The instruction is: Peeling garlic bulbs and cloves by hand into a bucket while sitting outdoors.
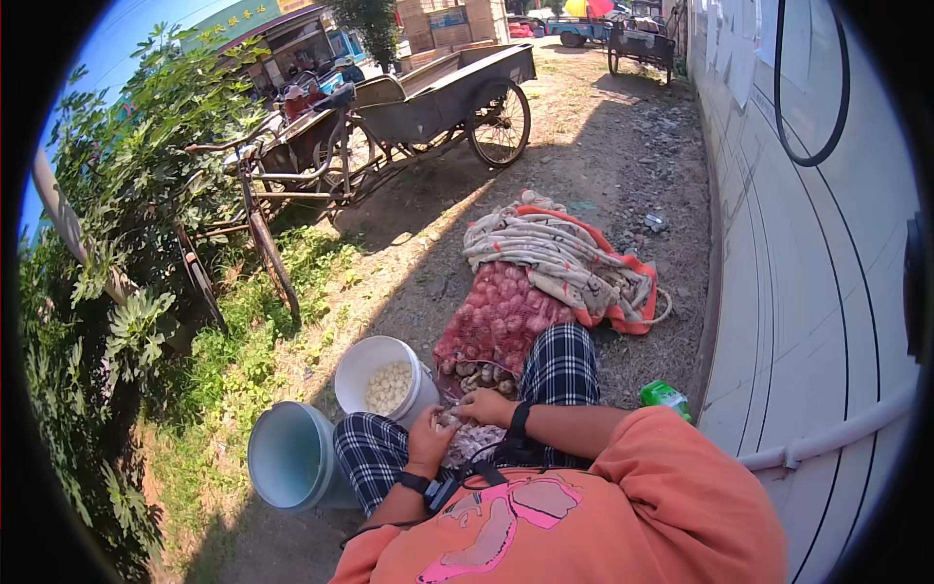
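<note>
Head view, looking down past an orange shirt (584, 516) and checked trousers (559, 365): at far left, a strip of ground is covered by a leafy bush (126, 165). To its right, a rusty cargo tricycle (428, 107) is parked. Nearer, an open blue bucket (292, 407) is set beside the left knee; just right of it, peeled cloves (389, 385) are held in a white bucket (425, 394). Between the knees, the left hand (428, 440) and right hand (485, 408) are brought together, fingers curled narrow around a small pale piece (447, 419), apparently garlic; its details are hidden by the fingertips. Papery skins (475, 440) are gathered in the lap below. Straight ahead, a red mesh bag (501, 307) is filled with garlic bulbs, its upper part covered by a patterned cloth (540, 248). At right, a green package (665, 397) is placed near a pale wall (769, 292).
</note>
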`<action>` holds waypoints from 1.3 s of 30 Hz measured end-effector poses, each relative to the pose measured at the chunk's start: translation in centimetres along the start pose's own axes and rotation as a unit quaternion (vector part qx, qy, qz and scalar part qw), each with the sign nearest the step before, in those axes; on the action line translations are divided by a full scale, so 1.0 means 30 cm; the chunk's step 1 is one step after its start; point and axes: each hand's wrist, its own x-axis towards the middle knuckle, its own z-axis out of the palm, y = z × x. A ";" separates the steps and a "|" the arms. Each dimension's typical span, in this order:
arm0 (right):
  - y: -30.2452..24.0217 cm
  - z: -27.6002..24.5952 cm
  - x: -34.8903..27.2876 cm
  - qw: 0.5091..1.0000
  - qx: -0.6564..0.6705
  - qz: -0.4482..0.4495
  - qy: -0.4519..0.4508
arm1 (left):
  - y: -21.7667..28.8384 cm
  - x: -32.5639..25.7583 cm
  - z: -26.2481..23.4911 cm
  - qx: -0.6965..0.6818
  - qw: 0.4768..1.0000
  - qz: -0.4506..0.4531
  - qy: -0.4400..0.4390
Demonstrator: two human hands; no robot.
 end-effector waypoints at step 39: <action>0.115 0.052 -0.009 0.995 -0.062 0.045 0.059 | -0.098 0.024 0.105 -0.026 0.998 0.056 0.013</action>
